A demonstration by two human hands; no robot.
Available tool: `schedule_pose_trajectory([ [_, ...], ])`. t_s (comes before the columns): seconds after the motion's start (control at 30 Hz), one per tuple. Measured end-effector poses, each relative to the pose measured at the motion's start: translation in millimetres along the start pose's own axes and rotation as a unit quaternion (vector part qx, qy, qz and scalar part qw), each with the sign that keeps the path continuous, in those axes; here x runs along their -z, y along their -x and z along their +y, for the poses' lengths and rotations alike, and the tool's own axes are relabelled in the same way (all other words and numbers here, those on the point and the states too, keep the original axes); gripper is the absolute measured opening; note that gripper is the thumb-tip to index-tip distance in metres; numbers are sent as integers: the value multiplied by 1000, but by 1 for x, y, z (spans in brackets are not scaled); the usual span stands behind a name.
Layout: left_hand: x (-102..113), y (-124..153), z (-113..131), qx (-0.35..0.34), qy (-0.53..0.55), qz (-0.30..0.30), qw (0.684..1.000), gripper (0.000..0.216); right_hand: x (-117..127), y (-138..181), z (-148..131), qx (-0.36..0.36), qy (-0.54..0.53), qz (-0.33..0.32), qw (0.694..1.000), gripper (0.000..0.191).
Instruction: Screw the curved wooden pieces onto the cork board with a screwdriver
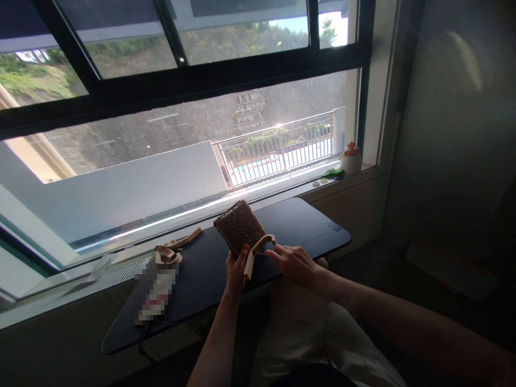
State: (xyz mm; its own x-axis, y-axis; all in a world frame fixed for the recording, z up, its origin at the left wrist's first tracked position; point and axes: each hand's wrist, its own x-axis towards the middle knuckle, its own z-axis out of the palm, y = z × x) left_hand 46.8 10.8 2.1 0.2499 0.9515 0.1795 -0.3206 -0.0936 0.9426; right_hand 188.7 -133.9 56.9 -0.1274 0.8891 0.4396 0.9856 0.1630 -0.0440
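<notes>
The pouch [239, 226] is held above the desk's [306, 226] near edge, gripped at its base by the left hand [236, 271], leaving its strap [258, 248] free, pinched between the right hand's [296, 263] fingers.

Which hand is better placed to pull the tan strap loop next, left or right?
Likely right. The right hand has its fingertips on the tan strap loop, free to work it. The left hand is occupied gripping the brown leather piece from below, holding it tilted above the dark table.
</notes>
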Motion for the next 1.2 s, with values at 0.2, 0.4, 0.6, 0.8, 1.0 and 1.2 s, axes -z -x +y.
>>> schedule_pose_trajectory([
  [0.2,-1,0,2,17,35,16,999,52,-10,-5,-3,15,-32,-9,999,23],
  [0.4,3,1,1,7,4,-7,1000,43,-33,-5,-3,-141,-145,13,979,30],
  [0.6,2,0,-1,6,10,-1,1000,46,-23,-5,1,-174,-166,8,971,30],
  [0.8,-2,2,3,15,42,8,999,46,2,-6,-5,7,17,5,1000,21],
  [1.0,-3,2,5,27,60,15,998,48,-6,-10,-5,8,-36,-24,999,20],
  [1.2,1,0,1,11,45,2,999,47,-25,-10,-3,-144,-114,-9,983,31],
])
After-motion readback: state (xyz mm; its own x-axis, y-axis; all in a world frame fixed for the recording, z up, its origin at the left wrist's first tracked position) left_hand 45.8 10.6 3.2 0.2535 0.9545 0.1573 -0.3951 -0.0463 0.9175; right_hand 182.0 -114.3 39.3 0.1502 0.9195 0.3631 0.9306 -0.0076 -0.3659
